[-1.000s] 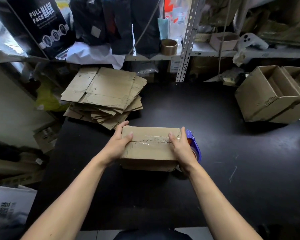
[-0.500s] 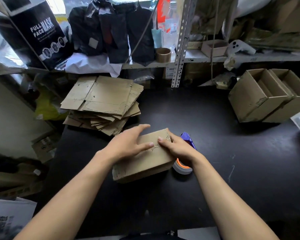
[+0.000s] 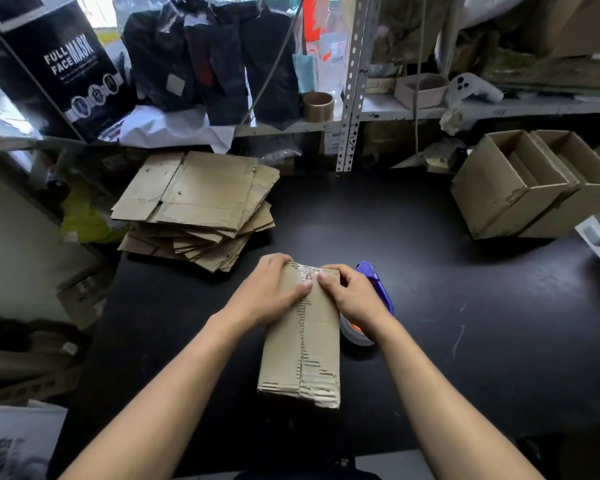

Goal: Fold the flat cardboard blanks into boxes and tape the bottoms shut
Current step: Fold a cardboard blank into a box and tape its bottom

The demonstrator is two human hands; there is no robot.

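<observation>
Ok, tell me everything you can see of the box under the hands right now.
The box is plain brown corrugated cardboard, folded up and lying on the black table, its long side running away from the person. A ragged seam runs down its top face, with crinkled clear tape at the far end. The left hand and right hand press there, thumbs beside the seam. The tape dispenser sits by its right side.
</observation>
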